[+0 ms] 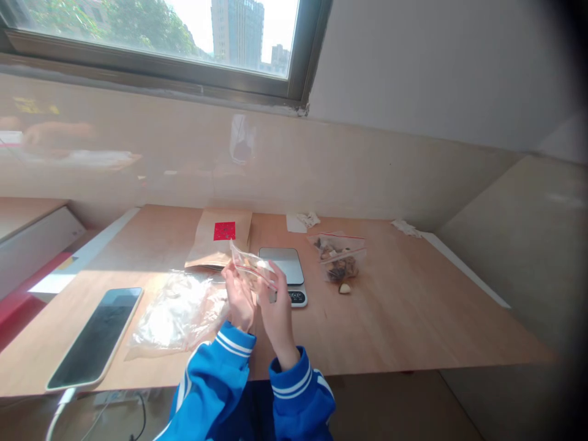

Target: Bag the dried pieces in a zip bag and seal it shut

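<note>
My left hand (pixel 239 297) and my right hand (pixel 274 306) are raised together above the wooden desk (pixel 390 318), both pinching a small clear zip bag (pixel 248 263) with a red seal strip. The bag is tilted, held in front of a small digital scale (pixel 287 272). Both wrists wear blue sleeves with white stripes. To the right of the scale lies another clear zip bag (pixel 340 260) filled with brown dried pieces, and one loose pale piece (pixel 344 288) sits beside it.
A brown paper envelope (pixel 220 245) with a red label lies behind the hands. A pile of clear plastic bags (pixel 177 312) and a phone (pixel 96 337) lie at the left. Crumpled white paper (pixel 303 220) sits near the back wall.
</note>
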`<state>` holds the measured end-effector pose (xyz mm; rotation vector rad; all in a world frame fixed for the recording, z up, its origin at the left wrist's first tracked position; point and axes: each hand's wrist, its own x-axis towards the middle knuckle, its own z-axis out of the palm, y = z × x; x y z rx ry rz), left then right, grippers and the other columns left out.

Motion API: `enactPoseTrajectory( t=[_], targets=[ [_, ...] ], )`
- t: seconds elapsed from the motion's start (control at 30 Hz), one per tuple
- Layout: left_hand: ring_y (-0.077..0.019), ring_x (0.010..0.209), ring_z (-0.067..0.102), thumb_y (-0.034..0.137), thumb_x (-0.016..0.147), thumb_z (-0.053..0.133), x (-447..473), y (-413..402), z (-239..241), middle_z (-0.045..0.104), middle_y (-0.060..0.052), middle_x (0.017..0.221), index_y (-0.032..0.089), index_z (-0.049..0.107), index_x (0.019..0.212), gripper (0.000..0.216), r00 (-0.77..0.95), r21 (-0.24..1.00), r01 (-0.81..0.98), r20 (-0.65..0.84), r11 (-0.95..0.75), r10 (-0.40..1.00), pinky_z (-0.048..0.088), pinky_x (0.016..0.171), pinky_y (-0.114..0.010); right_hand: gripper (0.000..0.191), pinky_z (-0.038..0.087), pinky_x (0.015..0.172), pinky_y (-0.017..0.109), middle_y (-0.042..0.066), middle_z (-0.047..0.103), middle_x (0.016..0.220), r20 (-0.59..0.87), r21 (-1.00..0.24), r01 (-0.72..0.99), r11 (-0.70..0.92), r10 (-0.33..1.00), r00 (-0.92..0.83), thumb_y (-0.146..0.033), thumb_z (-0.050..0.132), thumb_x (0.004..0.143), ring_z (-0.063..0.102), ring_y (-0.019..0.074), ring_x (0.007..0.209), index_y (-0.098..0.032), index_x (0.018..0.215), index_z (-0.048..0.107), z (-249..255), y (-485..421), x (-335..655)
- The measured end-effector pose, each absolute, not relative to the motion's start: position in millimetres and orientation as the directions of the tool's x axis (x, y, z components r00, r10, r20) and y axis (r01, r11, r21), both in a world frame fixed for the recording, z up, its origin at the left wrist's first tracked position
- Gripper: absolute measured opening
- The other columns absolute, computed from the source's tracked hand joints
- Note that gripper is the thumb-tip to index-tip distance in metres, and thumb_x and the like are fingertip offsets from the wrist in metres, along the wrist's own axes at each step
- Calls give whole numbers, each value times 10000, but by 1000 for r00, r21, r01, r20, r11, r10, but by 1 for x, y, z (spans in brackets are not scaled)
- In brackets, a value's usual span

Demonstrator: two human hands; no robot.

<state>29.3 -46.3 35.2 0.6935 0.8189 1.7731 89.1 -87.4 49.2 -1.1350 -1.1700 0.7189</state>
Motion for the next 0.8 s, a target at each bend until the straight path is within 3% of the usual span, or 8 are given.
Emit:
enactPoseTrajectory(
  t=[0.17,0.27,0.37,0.47,0.57,0.7,0.8],
  targets=[
    [-198,1318,381,448,866,553,19,-59,34,442,-58,1356,259,479,1178,372,-490,906,-286,143,-313,860,292,1104,-356,352,550,794,360,109,708,993,198,-955,-133,264,905,375,-408,620,839,680,222,921,-165,1085,557,48,-86,124],
    [-207,1208,490,462,863,558,4,-60,31,529,-67,1273,234,520,1172,386,-398,931,-241,162,-274,903,352,1049,-369,340,539,775,354,100,724,925,178,-962,-129,242,910,375,-451,638,810,683,222,869,-145,959,642,46,-87,145],
    [-203,980,588,488,834,587,-5,-62,27,631,-68,1064,207,618,1072,370,-304,955,-157,196,-252,932,438,905,-346,370,528,767,347,89,733,896,163,-976,-68,208,899,406,-487,628,806,675,223,862,-144,930,692,43,-90,162],
    [-173,785,577,472,809,625,-5,-65,19,639,-38,848,209,672,929,292,-228,961,-81,242,-266,943,453,749,-295,389,520,795,361,90,735,916,176,-981,7,194,873,456,-503,606,821,667,234,886,-148,940,710,40,-93,176],
    [-162,719,553,461,818,618,2,-69,11,608,-21,726,198,666,800,267,-137,962,0,270,-273,953,435,716,-283,387,491,878,393,107,714,1027,303,-952,190,240,824,478,-480,530,885,634,248,990,-158,1010,706,42,-98,178],
    [-191,800,592,487,850,563,11,-71,0,632,-41,809,200,618,835,293,-166,956,-3,289,-294,943,456,754,-316,363,442,964,405,96,669,1156,536,-800,462,383,802,263,-376,392,973,584,227,1084,-209,1152,660,54,-106,162],
    [-200,771,607,506,846,560,12,-71,-8,631,-48,810,201,588,857,306,-265,954,-173,192,-243,945,490,712,-341,377,425,1000,388,81,645,1214,566,-752,467,464,819,97,-327,332,998,568,203,1139,-234,1241,604,60,-111,152]
  ],
)
